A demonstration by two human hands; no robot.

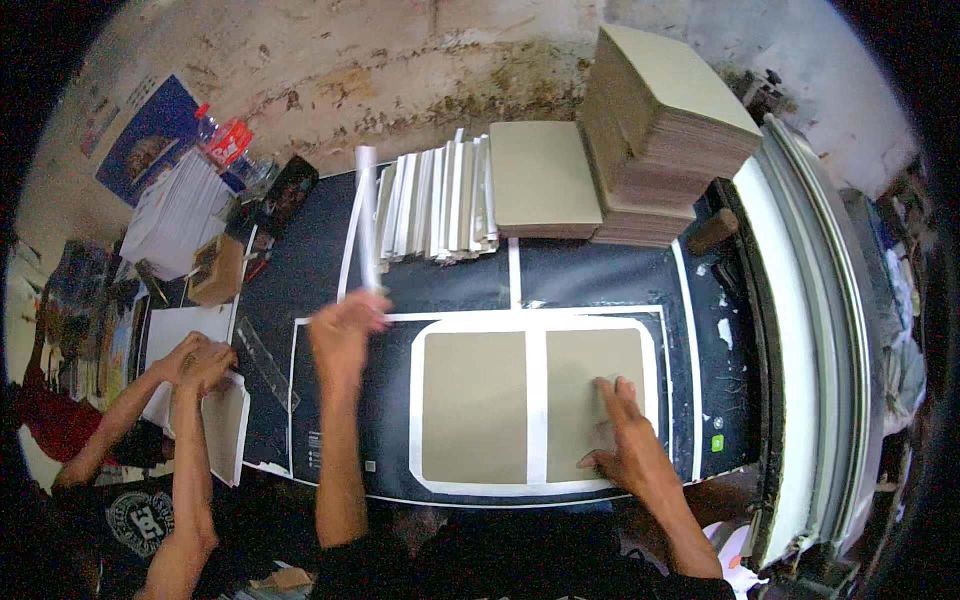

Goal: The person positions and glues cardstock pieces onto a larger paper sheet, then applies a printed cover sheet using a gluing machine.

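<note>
On the dark work surface lies a white sheet (538, 400) with two grey boards on it, side by side, a white strip running between them. The sheet's edges show as a white border around the left board (474, 408) and the right board (582, 350). My right hand (640, 452) rests on the right board, its fingers apart and nothing in them. Raised left of the boards, my left hand (345, 335) is closed on the lower end of a narrow white strip (367, 215), which stands nearly upright and is slightly blurred.
Behind are a row of white strips (440, 200), a low stack of grey boards (545, 180) and a tall stack (670, 110). At left, a co-worker's hands (200, 362) are at a white-edged board (228, 425). A clear ruler (268, 362) lies nearby; long pale panels (815, 350) stand right.
</note>
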